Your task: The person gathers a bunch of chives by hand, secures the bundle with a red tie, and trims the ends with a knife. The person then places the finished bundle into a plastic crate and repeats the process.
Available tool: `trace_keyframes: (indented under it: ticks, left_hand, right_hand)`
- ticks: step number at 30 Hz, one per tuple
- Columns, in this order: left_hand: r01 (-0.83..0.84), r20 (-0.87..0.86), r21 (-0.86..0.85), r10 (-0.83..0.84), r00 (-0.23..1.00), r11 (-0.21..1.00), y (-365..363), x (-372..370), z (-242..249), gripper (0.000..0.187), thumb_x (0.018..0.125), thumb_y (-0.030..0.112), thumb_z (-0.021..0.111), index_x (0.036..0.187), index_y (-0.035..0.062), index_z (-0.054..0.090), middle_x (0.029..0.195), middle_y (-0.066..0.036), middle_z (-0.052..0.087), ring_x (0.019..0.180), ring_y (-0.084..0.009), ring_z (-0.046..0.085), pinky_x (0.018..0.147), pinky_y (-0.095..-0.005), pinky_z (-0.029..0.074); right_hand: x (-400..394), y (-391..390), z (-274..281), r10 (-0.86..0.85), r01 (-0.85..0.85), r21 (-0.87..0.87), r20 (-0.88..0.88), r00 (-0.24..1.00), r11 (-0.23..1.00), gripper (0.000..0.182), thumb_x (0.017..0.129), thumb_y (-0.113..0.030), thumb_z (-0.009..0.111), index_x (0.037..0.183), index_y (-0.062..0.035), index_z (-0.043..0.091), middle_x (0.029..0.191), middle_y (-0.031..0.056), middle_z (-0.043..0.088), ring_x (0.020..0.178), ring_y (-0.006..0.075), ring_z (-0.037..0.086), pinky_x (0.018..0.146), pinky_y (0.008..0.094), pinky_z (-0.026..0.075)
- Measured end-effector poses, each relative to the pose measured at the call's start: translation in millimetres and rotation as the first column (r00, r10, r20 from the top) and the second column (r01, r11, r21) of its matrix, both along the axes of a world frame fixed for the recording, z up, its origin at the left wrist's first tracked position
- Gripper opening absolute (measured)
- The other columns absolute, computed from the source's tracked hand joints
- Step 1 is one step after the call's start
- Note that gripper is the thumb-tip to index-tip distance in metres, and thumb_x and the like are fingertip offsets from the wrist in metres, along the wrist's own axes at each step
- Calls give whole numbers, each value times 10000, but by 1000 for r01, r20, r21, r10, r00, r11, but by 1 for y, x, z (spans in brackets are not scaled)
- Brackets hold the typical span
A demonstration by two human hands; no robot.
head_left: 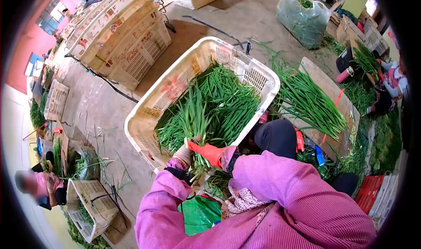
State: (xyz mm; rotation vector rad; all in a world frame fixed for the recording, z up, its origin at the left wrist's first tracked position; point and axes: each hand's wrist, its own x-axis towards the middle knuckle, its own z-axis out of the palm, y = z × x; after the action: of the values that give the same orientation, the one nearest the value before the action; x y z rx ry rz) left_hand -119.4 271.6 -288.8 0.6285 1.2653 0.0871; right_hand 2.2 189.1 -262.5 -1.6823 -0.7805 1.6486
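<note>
A bunch of green chives (195, 119) is gripped near its stem ends by both of my hands, leaves pointing away from me. My left hand (183, 154), in a greyish glove, closes on the bunch's left side. From the right, my right hand (207, 153), in an orange-red glove, wraps over the stems. Cut ends stick out below the hands, toward my lap. The bunch lies over the near side of a large off-white plastic crate (173, 87), which holds many more loose chives (234, 89).
To the right, a big chive bundle (313, 102) lies on a board (309, 67). Stacked crates (127, 38) stand at upper left, and a filled plastic bag (302, 19) at upper right. People sit at the left and right edges. Green plastic (199, 216) lies by my lap.
</note>
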Motion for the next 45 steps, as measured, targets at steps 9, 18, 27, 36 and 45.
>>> trace_keyframes:
  ticks: [9, 18, 27, 36, 45]
  left_hand:
    - [17, 604, 54, -46, 795, 998, -5, 17, 64, 812, 919, 686, 425, 1479, 107, 323, 1424, -117, 483, 1250, -254, 505, 1070, -450, 366]
    - [-83, -164, 351, 148, 975, 933, 50, -15, 8, 606, 881, 312, 597, 1406, 104, 375, 1300, -162, 474, 1099, -402, 543, 804, -569, 520]
    - [-323, 137, -398, 404, 905, 859, -1, 2, 20, 704, 865, 616, 599, 1363, 133, 476, 1280, -111, 578, 1152, -346, 540, 1002, -652, 378]
    - [-130, 374, -195, 196, 906, 972, -10, -11, -6, 187, 953, 295, 593, 970, 110, 615, 889, -48, 649, 809, -198, 623, 631, -338, 545]
    - [194, 357, 415, -355, 864, 889, -22, -27, 30, 307, 985, 288, 486, 1204, 88, 565, 1061, -84, 652, 885, -179, 624, 704, -325, 551]
  right_hand:
    - [28, -2, 2, -64, 72, -4, -512, 856, 997, 435, 864, -362, 665, 1147, -32, 672, 1016, 72, 700, 835, 173, 653, 781, 311, 511]
    - [70, 13, -40, -40, 5, -53, -680, 732, 999, 466, 892, -221, 629, 1283, 24, 572, 1230, 62, 631, 1163, 168, 561, 1039, 310, 392]
    - [85, 5, -4, -37, 23, -29, -822, 569, 999, 261, 927, -173, 561, 1137, -19, 567, 1024, 134, 676, 894, 245, 684, 784, 359, 562]
    - [87, -4, 8, -14, -32, -43, -784, 620, 999, 253, 944, -208, 539, 1086, -3, 583, 1027, 142, 680, 891, 252, 686, 787, 377, 569]
    - [74, -16, -9, 287, 7, 357, -761, 582, 934, 247, 935, -211, 576, 1054, -1, 631, 956, 159, 685, 856, 262, 689, 778, 371, 568]
